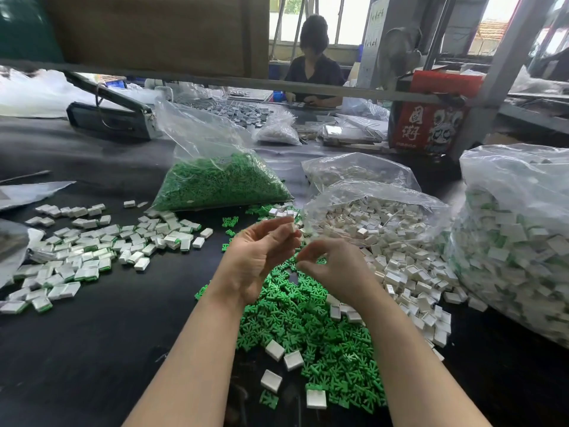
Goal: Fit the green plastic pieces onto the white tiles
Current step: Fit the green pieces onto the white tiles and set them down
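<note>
Holding a white tile [291,227] pinched at the fingertips, left hand [261,251] is raised mid-scene over the loose green pieces [308,318], likely presenting it for fitting. Right hand [334,266] is curled just right of it; can't tell if it pinches a piece. Finished tiles [92,251] lie left, blank tiles [400,266] right, both within reach.
</note>
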Demonstrator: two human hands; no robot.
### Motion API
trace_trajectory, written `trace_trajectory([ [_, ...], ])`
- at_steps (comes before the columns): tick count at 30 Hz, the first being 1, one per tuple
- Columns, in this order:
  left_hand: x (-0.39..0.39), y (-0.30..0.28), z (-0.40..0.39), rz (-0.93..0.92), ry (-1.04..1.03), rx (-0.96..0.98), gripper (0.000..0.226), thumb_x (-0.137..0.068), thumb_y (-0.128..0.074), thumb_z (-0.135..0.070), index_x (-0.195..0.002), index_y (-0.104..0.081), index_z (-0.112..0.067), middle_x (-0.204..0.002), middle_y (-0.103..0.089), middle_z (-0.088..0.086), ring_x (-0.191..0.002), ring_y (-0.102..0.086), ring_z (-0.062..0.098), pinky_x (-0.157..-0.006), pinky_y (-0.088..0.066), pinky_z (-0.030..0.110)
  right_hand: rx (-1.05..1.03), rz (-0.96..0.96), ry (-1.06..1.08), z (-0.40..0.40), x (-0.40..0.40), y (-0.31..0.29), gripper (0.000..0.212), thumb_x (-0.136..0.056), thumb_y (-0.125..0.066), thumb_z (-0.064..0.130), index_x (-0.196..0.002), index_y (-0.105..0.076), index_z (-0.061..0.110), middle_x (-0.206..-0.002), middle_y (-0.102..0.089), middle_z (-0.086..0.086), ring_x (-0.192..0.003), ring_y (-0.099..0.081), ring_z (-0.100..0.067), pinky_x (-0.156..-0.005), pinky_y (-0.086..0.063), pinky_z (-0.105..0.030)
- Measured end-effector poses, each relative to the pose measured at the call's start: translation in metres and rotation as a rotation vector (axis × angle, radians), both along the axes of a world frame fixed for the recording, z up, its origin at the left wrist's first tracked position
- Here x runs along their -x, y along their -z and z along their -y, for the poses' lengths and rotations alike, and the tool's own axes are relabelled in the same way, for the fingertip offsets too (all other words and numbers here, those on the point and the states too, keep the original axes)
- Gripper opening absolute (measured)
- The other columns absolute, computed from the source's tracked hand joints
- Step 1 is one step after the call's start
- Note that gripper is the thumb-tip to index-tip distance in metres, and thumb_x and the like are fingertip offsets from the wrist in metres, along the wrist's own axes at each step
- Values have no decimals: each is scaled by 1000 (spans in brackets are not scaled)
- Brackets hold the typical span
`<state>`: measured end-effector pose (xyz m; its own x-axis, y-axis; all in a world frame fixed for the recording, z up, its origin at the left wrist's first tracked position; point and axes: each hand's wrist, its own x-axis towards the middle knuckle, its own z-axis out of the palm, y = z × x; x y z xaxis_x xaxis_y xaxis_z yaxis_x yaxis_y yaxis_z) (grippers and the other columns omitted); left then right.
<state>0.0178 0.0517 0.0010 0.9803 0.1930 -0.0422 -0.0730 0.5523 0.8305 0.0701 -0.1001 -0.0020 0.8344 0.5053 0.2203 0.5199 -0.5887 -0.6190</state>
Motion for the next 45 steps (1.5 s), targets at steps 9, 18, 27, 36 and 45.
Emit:
trace_trajectory([
  [9, 4, -6, 0, 155, 92, 126, 23, -77, -67, -12, -100, -69, -10, -102, -74, 14, -90, -73, 20, -70, -59, 25, 343, 73, -115, -11, 6, 4, 8, -82, -75, 34, -89, -75, 31, -88, -66, 14, -85, -58, -8, -86, -51, -31],
  [18, 4, -5, -2, 133, 39, 4, 20, -76, -70, -12, -95, -76, -12, -94, -75, 10, -82, -72, 17, -68, -58, 24, 328, 8, -118, -13, 9, 4, 14, -85, -72, 30, -98, -73, 35, -97, -67, 10, -92, -56, -10, -89, -49, -31],
  [27, 4, -4, -1, 114, -58, -63, 16, -72, -72, -10, -87, -77, -12, -94, -73, 12, -93, -71, 26, -74, -58, 27, 216, -24, 16, -14, 8, 5, 15, -91, -66, 18, -103, -73, 22, -98, -70, 4, -82, -59, -8, -76, -48, -22],
  [36, 1, -2, 7, 118, -183, -329, 18, -88, -65, -2, -105, -67, -9, -90, -70, 10, -78, -72, 20, -71, -56, 25, -827, -488, 103, -2, 6, -11, 15, -85, -70, 3, -98, -71, 10, -92, -73, -4, -70, -66, 1, -59, -48, -9],
  [45, 0, -3, 11, 127, -189, -292, 14, -87, -66, 0, -95, -61, -10, -80, -74, 7, -76, -73, 23, -67, -57, 26, -1066, -608, 41, -2, 5, -14, 29, -70, -77, 10, -97, -68, 7, -80, -69, 2, -68, -57, -7, -62, -42, -23],
])
